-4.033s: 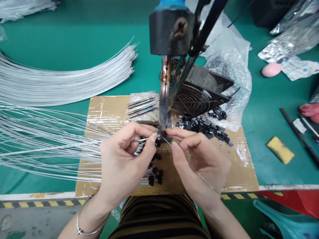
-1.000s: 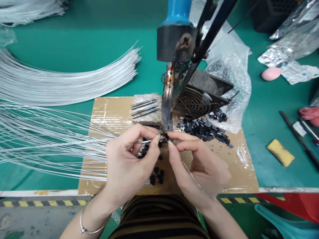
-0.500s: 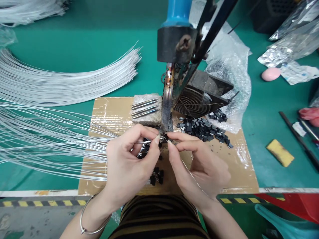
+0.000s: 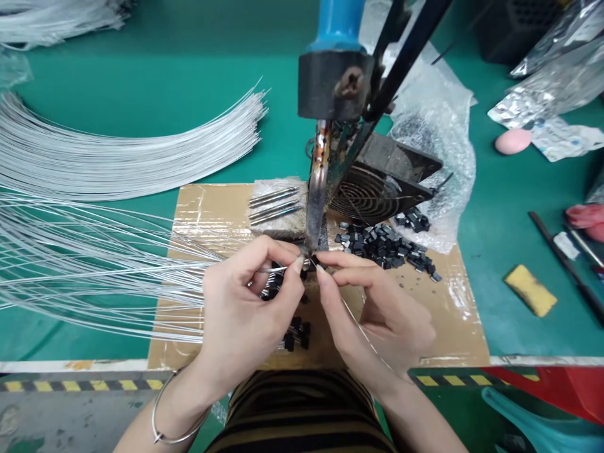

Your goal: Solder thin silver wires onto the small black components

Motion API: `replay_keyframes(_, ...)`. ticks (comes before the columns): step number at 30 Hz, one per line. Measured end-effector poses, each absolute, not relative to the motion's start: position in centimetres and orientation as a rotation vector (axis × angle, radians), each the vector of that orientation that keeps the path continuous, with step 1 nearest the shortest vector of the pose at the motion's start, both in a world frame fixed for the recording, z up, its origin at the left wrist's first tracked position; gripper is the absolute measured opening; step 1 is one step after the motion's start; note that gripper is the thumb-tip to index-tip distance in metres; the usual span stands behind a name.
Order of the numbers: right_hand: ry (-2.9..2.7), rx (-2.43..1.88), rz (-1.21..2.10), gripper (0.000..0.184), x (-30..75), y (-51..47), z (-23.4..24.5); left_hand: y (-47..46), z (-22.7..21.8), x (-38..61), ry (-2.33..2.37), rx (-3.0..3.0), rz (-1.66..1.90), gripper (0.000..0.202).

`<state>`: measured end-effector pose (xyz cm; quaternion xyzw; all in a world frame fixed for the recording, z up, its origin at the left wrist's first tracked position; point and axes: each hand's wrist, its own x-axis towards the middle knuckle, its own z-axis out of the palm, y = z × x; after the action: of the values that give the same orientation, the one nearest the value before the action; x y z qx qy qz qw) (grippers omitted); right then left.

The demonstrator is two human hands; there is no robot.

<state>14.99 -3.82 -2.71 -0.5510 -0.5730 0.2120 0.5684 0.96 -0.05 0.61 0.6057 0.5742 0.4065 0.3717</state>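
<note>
My left hand [image 4: 240, 308] pinches the end of a thin white wire [image 4: 141, 277] between thumb and forefinger, right under the tip of the fixed soldering iron [image 4: 317, 189]. My right hand [image 4: 372, 308] pinches a small black component [image 4: 313, 260] against that wire end, and a thin strand of solder wire [image 4: 363, 333] runs back across its palm. The fingertips of both hands almost touch at the iron tip. Finished wires with black ends [image 4: 295, 333] lie on the taped cardboard mat [image 4: 453, 314] below my hands.
A thick bundle of white wires [image 4: 117, 157] fans across the left of the green table. Loose black components [image 4: 384, 242] lie by a black fan [image 4: 377, 182] and bubble wrap. A yellow sponge [image 4: 531, 289], pink object [image 4: 513, 139], foil bags and tools sit right.
Since four seconds ago my view has shifted slightly and my right fingertips have closed in on the left ones at the iron tip. Over the last second nothing has visibly moved.
</note>
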Motion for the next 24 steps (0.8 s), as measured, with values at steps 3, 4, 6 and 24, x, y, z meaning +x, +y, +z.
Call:
replay_keyframes(3,-1.34,-1.279,0.489,0.028,14.96,-3.79,-2.7,-0.05,0.66,0.93,1.47,1.551,1.043,0.014)
replay_keyframes(4,-1.341,-1.276,0.487,0.028,14.96,-3.8,-2.7,-0.04,0.68,0.93,1.465,1.549,1.045,0.015)
replay_keyframes(6,-1.347,-1.28,0.484,0.028,14.95,-3.83,-2.68,-0.03,0.72,0.93,1.452,1.536,1.057,0.015)
replay_keyframes(24,-1.369,-1.293,0.466,0.026,15.01,-3.72,-2.57,-0.33,0.59,0.7,1.482,1.573,1.048,0.012)
